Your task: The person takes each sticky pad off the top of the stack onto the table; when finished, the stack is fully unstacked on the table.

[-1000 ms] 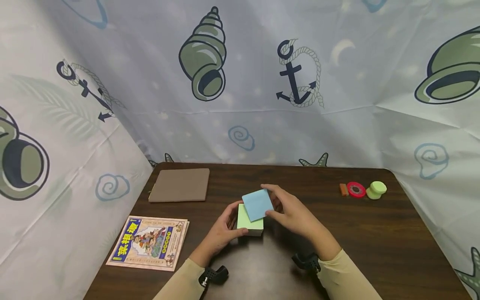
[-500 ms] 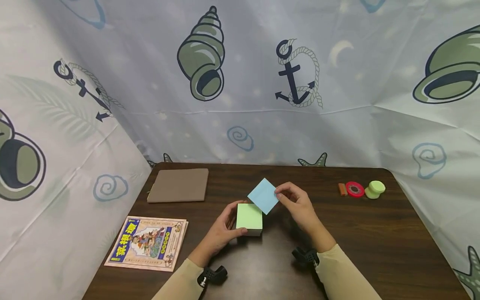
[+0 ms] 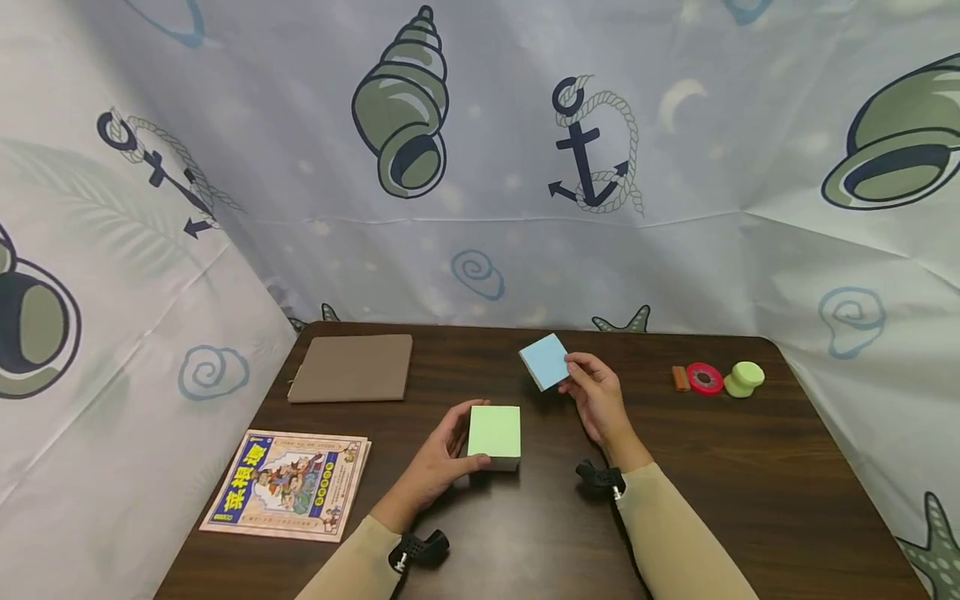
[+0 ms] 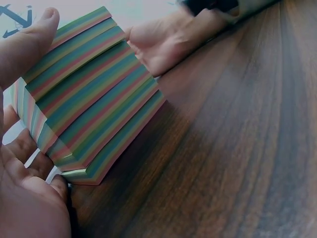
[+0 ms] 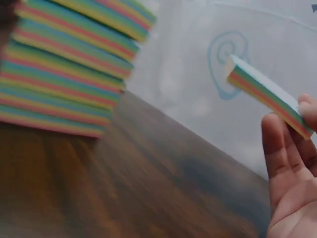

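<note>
Illustrated booklet (image 3: 285, 485), red disc (image 3: 705, 378), orange block (image 3: 680, 378)

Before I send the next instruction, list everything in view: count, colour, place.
Note stack: 1, green top, multicoloured striped sides, in the left hand
Small note pad: 1, blue top, striped edge, in the right hand
Flat notebook-like item: 1, brown, table's far left
Illustrated booklet: at least 1, pink-beige, blue and yellow, nearer left
Small block: 1, orange-brown, far right
Round item: 1, red, beside the block
Knob-shaped item: 1, light green, rightmost
Table: 1, dark brown
Printed cloth: pale, behind and left
Left hand, right hand: 2, over the table
Sleeves: 2, cream
Wrist devices: 2, black
</note>
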A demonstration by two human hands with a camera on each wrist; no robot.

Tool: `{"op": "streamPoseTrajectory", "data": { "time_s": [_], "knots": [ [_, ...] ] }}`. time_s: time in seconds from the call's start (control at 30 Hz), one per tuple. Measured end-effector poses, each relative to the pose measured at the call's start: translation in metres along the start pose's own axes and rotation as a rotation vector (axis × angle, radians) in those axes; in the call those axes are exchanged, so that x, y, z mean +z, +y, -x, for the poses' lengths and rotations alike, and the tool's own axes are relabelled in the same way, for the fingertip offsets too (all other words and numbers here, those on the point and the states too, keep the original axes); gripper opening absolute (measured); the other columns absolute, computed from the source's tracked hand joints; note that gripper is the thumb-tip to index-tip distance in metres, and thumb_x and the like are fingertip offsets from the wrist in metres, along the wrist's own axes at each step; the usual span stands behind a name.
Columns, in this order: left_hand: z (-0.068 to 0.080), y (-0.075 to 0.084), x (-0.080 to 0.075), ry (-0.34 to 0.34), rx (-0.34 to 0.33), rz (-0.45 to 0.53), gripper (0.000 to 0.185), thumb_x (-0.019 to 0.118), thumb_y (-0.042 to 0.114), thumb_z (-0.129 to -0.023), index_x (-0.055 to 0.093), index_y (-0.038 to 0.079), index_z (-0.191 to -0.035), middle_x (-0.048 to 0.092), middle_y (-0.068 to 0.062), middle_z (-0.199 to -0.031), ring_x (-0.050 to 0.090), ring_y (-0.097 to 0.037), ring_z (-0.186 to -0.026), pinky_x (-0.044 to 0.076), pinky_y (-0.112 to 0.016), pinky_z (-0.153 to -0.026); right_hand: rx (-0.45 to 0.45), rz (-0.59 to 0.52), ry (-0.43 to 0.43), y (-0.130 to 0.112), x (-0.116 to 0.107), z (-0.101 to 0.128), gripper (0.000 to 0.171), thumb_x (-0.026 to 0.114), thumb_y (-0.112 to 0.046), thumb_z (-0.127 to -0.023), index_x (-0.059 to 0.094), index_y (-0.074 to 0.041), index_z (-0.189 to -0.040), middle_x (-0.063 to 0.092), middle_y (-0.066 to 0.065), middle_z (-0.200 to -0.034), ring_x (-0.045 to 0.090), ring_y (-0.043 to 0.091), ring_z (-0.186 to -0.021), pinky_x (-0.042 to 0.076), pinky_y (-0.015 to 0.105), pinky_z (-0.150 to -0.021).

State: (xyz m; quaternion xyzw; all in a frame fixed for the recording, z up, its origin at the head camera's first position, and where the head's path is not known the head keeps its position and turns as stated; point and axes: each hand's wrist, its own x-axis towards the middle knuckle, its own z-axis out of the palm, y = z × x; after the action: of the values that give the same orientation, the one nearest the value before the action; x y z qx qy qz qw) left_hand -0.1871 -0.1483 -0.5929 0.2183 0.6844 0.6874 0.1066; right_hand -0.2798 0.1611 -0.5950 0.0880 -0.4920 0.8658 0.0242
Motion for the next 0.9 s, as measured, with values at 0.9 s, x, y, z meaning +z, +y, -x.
{"op": "streamPoseTrajectory", "data": {
  "time_s": [0.9],
  "knots": [
    [-0.001,-0.001,-0.003,-0.009,-0.005,0.003,0.091,0.085,0.009,-0.095,0.033,0.011,-0.169,0.034,-0.016,-0.177,0.026,-0.026,-0.168,0.027,-0.013,-0.127,0.085,0.885,-0.107,0.025,0.029,-0.044,0.031,0.073,-0.018,-0.106,0.075,-0.015,-0.137,0.074,0.011,-0.126,0.063,0.019,-0.068,0.056,0.030,-0.056]
  ]
}}
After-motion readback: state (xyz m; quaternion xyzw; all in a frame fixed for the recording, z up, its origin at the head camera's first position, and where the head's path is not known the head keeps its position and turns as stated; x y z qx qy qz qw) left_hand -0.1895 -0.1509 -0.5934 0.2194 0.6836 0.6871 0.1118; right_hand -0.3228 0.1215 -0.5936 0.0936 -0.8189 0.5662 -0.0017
